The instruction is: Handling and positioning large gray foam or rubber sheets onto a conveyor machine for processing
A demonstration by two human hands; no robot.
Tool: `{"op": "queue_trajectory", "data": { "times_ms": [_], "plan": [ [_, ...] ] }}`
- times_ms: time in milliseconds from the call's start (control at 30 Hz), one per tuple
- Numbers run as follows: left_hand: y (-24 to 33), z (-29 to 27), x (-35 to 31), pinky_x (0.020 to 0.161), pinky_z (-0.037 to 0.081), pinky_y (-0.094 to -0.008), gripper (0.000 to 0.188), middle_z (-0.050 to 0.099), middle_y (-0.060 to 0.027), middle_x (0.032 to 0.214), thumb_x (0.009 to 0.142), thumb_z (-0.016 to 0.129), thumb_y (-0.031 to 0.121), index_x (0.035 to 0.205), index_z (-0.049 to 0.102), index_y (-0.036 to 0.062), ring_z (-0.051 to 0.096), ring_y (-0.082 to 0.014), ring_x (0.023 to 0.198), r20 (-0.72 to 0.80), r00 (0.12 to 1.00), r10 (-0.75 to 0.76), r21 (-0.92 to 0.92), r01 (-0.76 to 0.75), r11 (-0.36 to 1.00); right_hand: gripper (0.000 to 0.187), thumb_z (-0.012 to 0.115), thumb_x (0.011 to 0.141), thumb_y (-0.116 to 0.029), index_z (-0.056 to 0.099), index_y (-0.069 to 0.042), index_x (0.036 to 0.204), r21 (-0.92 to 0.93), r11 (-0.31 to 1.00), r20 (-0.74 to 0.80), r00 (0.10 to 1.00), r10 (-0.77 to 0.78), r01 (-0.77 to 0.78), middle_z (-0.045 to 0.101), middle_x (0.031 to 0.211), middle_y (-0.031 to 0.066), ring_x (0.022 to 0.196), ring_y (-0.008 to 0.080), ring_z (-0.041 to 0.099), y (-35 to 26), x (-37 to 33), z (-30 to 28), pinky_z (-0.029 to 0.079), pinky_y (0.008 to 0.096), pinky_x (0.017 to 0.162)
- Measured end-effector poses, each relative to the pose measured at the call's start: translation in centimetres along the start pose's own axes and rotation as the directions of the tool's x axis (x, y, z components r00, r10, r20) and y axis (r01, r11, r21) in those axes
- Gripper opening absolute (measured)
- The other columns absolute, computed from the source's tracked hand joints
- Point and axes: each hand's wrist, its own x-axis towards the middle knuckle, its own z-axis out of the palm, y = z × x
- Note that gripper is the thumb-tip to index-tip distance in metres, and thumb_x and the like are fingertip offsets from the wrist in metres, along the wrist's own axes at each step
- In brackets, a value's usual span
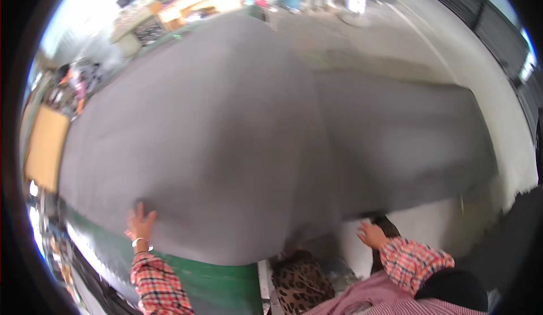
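Note:
A broad dark grey sheet (169, 128), fabric-like and blurred, covers most of a green-topped table (215, 284). Its right part (413, 134) stretches out past the table over the pale floor, beyond a crease or fold. My left hand (140, 224), with a white band at the wrist, rests fingers spread on the sheet's near left edge. Just below the near edge of the right part is my right hand (371, 236), held off the sheet. Its fingers look loosely bent and slightly apart, with nothing visible in them.
A leopard-print item (301, 281) lies by the table's near right corner. On the left stands a tan board (45, 145), with clutter behind it. Far back are a cluttered wooden bench (198, 6) and a white bucket-like container (356, 1). Dark panels (492, 26) line the right.

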Motion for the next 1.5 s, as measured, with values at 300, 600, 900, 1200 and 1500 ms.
{"op": "queue_trajectory", "data": {
  "times_ms": [300, 600, 900, 1200, 1500],
  "plan": [
    [14.8, 0.1, -21.7, 0.094, 0.039, -0.041, 0.037, 0.057, -0.0188, 0.114, 0.081, 0.055, 0.016, 0.113, 0.056, -0.0036, 0.052, -0.0303, 0.11, -0.595, 0.676, 0.435, -0.613, -0.732, 0.297, 0.053, 0.069, 0.07, -0.026, 0.049, -0.006, 0.115, -0.201, 0.975, -0.052, 0.995, 0.083, -0.092, 0.054, 0.109, 0.0078, 0.108, 0.0246, 0.049, 7.3, 6.5, -0.2, 0.039, 0.0386, 0.084],
    [23.4, 14.7, -42.9, 0.077, 0.048, -0.0306, 0.041, 0.06, -0.0178, 0.108, 0.081, 0.061, 0.015, 0.118, 0.052, 0.0006, 0.063, -0.0268, 0.089, 0.483, 0.251, 0.839, -0.843, -0.125, 0.523, 0.079, 0.067, 0.072, -0.039, 0.032, -0.004, 0.134, -0.335, 0.941, 0.181, 0.983, 0.008, 0.054, 0.033, 0.138, 0.0127, 0.129, 0.028, 0.028, 12.0, 13.9, 7.9, 0.025, 0.044, 0.104],
    [29.5, 18.4, -38.0, 0.088, 0.044, -0.028, 0.047, 0.059, -0.0138, 0.112, 0.082, 0.062, 0.01, 0.126, 0.046, 0.0023, 0.058, -0.0191, 0.102, 0.665, 0.324, 0.673, -0.734, 0.116, 0.669, 0.06, 0.056, 0.081, -0.04, 0.044, -0.003, 0.126, -0.341, 0.869, 0.188, 0.931, -0.312, 0.359, 0.04, 0.132, 0.018, 0.124, 0.032, 0.036, 15.0, 14.3, 9.6, 0.029, 0.0442, 0.1],
    [42.1, 25.3, -31.0, 0.086, 0.047, -0.0386, 0.07, 0.051, -0.0139, 0.118, 0.079, 0.066, 0.039, 0.129, 0.038, -0.0009, 0.052, -0.0236, 0.106, 0.827, 0.509, 0.239, -0.55, 0.82, 0.159, 0.014, 0.054, 0.083, -0.021, 0.053, -0.009, 0.075, 0.059, 0.978, -0.061, 0.979, -0.196, 0.199, 0.056, 0.066, 0.0077, 0.06, 0.0279, 0.056, 14.0, 14.6, 4.5, 0.044, 0.0395, 0.056],
    [56.5, 7.0, -24.5, 0.067, 0.047, -0.0346, 0.024, 0.064, -0.0159, 0.084, 0.079, 0.061, 0.016, 0.085, 0.06, -0.0078, 0.061, -0.0265, 0.076, -0.127, 0.928, 0.351, -0.989, -0.092, -0.114, 0.011, 0.056, 0.08, -0.017, 0.052, -0.007, 0.076, 0.177, 0.977, -0.524, 0.852, -0.008, 0.119, 0.055, 0.061, 0.009, 0.057, 0.0308, 0.055, 9.2, 11.0, -14.9, 0.042, 0.0413, 0.05]
  ]
}}
